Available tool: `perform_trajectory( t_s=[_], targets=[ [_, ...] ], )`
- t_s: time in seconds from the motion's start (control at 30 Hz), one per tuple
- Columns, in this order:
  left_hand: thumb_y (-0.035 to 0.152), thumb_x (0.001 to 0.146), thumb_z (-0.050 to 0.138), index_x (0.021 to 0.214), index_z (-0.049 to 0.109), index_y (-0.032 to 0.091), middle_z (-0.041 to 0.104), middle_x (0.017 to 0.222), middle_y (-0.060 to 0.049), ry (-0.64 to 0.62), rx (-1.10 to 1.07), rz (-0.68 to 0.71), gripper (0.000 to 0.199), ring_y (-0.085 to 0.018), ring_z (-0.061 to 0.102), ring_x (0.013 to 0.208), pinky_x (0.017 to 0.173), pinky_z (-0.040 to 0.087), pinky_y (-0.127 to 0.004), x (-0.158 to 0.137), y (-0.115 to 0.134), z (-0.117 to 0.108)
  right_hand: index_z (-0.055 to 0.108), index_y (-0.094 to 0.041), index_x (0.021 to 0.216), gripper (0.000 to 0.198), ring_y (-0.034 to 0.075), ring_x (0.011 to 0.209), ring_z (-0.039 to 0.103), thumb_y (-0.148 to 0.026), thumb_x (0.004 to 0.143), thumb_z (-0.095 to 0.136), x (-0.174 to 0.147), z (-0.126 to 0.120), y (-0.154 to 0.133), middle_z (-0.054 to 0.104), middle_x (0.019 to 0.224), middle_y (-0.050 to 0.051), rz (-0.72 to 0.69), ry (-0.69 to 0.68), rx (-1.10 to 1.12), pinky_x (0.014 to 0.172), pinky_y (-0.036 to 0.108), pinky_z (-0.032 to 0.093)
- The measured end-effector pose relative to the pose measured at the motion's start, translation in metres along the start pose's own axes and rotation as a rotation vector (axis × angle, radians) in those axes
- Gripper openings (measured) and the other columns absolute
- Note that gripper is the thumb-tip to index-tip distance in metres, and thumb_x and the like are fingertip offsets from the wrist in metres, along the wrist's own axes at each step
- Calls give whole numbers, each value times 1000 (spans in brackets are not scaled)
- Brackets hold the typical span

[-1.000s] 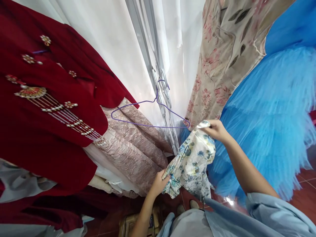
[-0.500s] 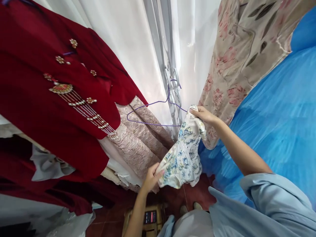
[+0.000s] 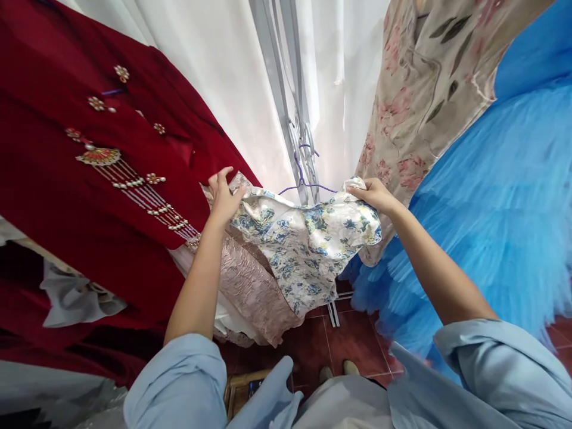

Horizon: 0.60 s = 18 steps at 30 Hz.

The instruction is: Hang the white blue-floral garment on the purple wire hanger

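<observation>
One white fabric garment with blue flowers (image 3: 298,250) spans the person's left hand (image 3: 224,196) and right hand (image 3: 374,195), each grip pinching an upper corner; a thin purple hanger (image 3: 301,179) hangs behind.

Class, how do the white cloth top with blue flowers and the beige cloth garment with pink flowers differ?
The white cloth top with blue flowers is held spread between the left hand and right hand; the beige cloth garment with pink flowers hangs at the picture's right. The top's print is small and mainly blue; the garment's is larger, pink, with dark leaves. Both are fabric with floral patterns.
</observation>
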State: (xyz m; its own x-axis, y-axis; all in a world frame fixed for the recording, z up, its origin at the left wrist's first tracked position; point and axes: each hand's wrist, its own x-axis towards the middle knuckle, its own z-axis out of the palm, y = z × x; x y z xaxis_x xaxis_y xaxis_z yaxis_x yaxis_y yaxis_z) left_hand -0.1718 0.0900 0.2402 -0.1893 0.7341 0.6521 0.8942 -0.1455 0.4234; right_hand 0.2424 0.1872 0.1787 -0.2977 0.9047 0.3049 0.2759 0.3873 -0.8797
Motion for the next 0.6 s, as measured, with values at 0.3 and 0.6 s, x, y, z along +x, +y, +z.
perform_trajectory(
  t_s=[0.3, 0.6],
  targets=[
    [38, 97, 54, 113, 68, 17, 71, 97, -7, -196, 7, 27, 30, -21, 63, 88, 81, 44, -29, -68, 48, 30, 52, -19, 66, 40, 15, 63, 41, -53, 77, 70, 8, 14, 13, 47, 61, -1, 11, 378, -238, 61, 28, 34],
    [31, 99, 43, 95, 64, 15, 65, 83, -7, 39, 67, -104, 27, -20, 57, 79, 77, 43, -29, -80, 4, 30, 60, -15, 89, 26, 20, 81, 53, -40, 86, 66, 6, 31, -81, 56, 80, 4, -204, 205, -168, 78, 33, 48]
  ],
)
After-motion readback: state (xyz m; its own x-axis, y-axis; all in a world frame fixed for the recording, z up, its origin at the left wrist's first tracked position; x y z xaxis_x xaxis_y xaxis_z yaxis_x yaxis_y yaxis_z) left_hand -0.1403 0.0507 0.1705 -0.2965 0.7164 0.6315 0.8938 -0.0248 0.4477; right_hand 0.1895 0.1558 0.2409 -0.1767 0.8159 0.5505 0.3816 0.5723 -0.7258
